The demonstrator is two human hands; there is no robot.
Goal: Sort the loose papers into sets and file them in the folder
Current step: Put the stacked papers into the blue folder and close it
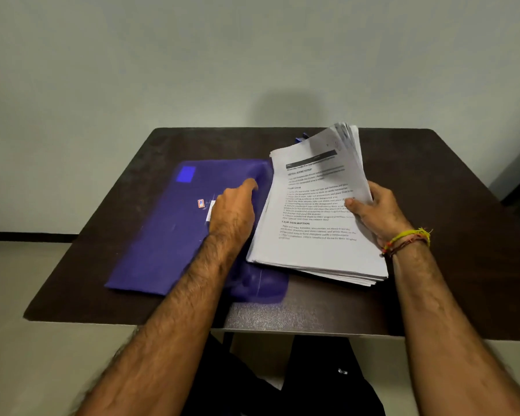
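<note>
Against a plain grey wall, a dark brown desk [432,181] carries a closed blue fabric folder [168,229] under the left hand [233,214], its fingers resting loosely on the cover. The right hand [378,214] pinches the right edge of a thick stack of white printed papers [312,211], lifting its far end off the desk. Heavy, floppy and likely to fan apart, the stack looks best gripped along one edge with support beneath.

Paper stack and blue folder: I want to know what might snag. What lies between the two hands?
In the head view, only the paper stack's left part and a strip of blue folder lie between the left hand and right hand.
</note>
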